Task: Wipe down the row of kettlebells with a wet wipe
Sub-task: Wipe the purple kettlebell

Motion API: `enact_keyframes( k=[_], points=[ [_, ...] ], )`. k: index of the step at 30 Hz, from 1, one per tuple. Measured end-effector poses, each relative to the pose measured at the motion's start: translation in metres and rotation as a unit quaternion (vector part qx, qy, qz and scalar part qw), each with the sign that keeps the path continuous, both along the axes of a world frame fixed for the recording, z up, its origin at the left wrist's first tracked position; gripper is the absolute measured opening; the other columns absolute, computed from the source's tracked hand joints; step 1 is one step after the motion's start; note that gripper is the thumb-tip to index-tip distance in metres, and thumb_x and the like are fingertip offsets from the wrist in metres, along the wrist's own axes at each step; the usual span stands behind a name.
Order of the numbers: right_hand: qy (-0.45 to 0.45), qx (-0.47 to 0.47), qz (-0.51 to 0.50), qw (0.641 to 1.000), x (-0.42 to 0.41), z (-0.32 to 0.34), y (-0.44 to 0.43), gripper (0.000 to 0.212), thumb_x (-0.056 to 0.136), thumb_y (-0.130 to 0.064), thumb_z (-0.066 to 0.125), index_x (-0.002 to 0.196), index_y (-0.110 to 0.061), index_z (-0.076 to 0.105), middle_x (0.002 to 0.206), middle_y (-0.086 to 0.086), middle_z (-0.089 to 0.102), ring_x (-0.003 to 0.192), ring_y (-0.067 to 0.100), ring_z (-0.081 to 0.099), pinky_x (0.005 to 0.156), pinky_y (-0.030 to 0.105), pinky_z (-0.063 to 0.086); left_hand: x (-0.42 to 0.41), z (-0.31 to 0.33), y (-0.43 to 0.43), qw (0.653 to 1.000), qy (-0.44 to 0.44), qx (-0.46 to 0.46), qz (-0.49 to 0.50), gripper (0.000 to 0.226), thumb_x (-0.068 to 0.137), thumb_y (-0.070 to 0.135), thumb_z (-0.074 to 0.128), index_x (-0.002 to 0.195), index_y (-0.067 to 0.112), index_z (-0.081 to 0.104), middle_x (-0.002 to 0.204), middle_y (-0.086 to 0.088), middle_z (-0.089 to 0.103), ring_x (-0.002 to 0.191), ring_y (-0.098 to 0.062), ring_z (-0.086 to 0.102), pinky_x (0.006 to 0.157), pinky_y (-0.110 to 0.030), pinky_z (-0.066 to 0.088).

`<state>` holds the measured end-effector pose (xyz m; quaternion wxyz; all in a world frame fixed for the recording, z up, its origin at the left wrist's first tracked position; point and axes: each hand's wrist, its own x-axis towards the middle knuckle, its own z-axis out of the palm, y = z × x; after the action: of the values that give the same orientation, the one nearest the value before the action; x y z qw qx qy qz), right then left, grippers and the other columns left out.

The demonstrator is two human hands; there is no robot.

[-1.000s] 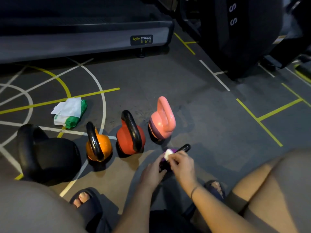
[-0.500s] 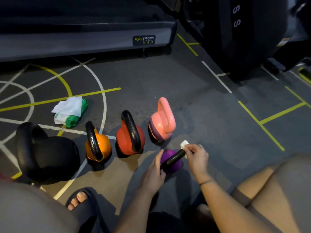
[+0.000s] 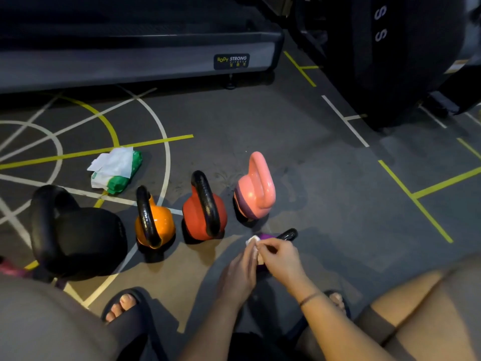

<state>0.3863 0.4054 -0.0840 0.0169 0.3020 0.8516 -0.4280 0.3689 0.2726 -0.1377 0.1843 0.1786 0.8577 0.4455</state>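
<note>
Purple kettlebell (image 3: 266,235) under both hands

My black slide sandals (image 3: 130,312) rest on the dark gym floor (image 3: 299,162), crossed by yellow and white lines. Ahead, a treadmill base (image 3: 135,61) labelled "Body Strong"; a large black tyre (image 3: 406,56) stands right.

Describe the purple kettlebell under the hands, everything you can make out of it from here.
Little of the purple kettlebell shows: a sliver of glossy purple body and the end of its black handle, which slants up to the right, so it looks tipped rather than upright. It sits on the grey floor, nearest the person, just in front of the pink kettlebell. The left hand covers its near side; the right hand presses a small white wipe against it. Its base is hidden.
</note>
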Motion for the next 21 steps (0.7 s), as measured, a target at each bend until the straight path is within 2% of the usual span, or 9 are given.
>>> enact_keyframes(
  k=[3,6,9,10,12,15,17,19,21],
  points=[
    [0.078,0.048,-0.036,0.995,-0.008,0.007,0.037,0.037,0.082,-0.003,0.064,0.114,-0.023,0.070,0.097,-0.011,0.070,0.090,0.011,0.067,0.090,0.023,0.050,0.001,-0.005,0.001,0.999,0.000,-0.044,0.018,0.042,0.107,0.041,0.041,0.148,0.034,0.050,0.137,0.000,0.064,0.125,-0.021,0.058,0.095,-0.032,0.043],
    [-0.014,0.141,0.122,0.982,-0.011,0.004,0.073,0.072,0.080,-0.009,0.068,0.147,-0.017,0.045,0.130,-0.001,0.056,0.125,0.016,0.050,0.105,0.024,0.037,0.001,-0.010,-0.002,0.998,-0.017,-0.032,0.042,0.037,0.105,0.041,0.048,0.136,0.029,0.064,0.124,-0.002,0.070,0.116,-0.021,0.063,0.091,-0.031,0.046],
    [-0.094,0.106,0.283,0.949,-0.003,-0.009,0.091,0.080,0.085,-0.025,0.078,0.152,-0.014,0.037,0.152,0.007,0.041,0.148,0.024,0.026,0.118,0.022,0.017,-0.004,-0.012,-0.002,0.997,-0.021,0.012,0.075,0.042,0.097,0.041,0.048,0.118,0.016,0.075,0.128,-0.001,0.069,0.120,-0.020,0.063,0.100,-0.028,0.047],
    [-0.096,0.103,0.306,0.942,-0.003,-0.011,0.094,0.077,0.084,-0.032,0.079,0.150,-0.015,0.042,0.151,0.005,0.043,0.147,0.022,0.027,0.119,0.023,0.015,-0.006,-0.010,0.000,0.996,-0.024,0.011,0.080,0.044,0.095,0.040,0.047,0.116,0.013,0.075,0.128,-0.002,0.069,0.120,-0.020,0.063,0.101,-0.028,0.045],
    [-0.081,0.146,0.320,0.933,-0.003,-0.008,0.095,0.066,0.081,-0.045,0.077,0.140,-0.021,0.056,0.134,-0.001,0.056,0.132,0.018,0.045,0.116,0.027,0.030,-0.008,-0.005,0.008,0.997,-0.005,0.002,0.073,0.041,0.096,0.039,0.046,0.114,0.015,0.075,0.117,-0.002,0.073,0.109,-0.023,0.067,0.091,-0.028,0.046],
    [-0.032,0.256,0.296,0.920,0.005,-0.008,0.087,0.053,0.077,-0.057,0.072,0.120,-0.025,0.070,0.102,-0.004,0.066,0.098,0.019,0.063,0.088,0.033,0.051,-0.004,0.002,0.024,0.997,0.055,-0.008,0.062,0.040,0.097,0.052,0.039,0.116,0.035,0.069,0.097,0.002,0.077,0.088,-0.023,0.071,0.070,-0.034,0.053],
    [-0.030,0.313,0.258,0.914,0.017,-0.018,0.076,0.048,0.080,-0.054,0.069,0.115,-0.023,0.070,0.093,0.001,0.066,0.088,0.026,0.067,0.075,0.036,0.053,-0.003,0.010,0.033,0.993,0.085,0.003,0.079,0.041,0.095,0.052,0.038,0.121,0.041,0.067,0.106,0.008,0.076,0.096,-0.014,0.070,0.073,-0.031,0.054],
    [-0.079,0.251,0.194,0.945,0.026,-0.026,0.061,0.039,0.089,-0.042,0.068,0.120,-0.019,0.066,0.100,0.007,0.065,0.097,0.030,0.064,0.080,0.036,0.049,-0.003,0.013,0.038,0.989,0.119,0.034,0.083,0.040,0.094,0.041,0.042,0.124,0.039,0.068,0.120,0.011,0.073,0.114,-0.006,0.065,0.082,-0.027,0.056],
    [-0.085,0.144,0.103,0.981,0.030,-0.033,0.052,0.031,0.094,-0.039,0.063,0.115,-0.016,0.063,0.100,0.009,0.067,0.098,0.031,0.063,0.079,0.036,0.045,-0.010,0.015,0.041,0.991,0.099,0.039,0.081,0.036,0.098,0.035,0.047,0.128,0.041,0.066,0.126,0.008,0.070,0.122,-0.008,0.060,0.089,-0.029,0.054]
  ],
)
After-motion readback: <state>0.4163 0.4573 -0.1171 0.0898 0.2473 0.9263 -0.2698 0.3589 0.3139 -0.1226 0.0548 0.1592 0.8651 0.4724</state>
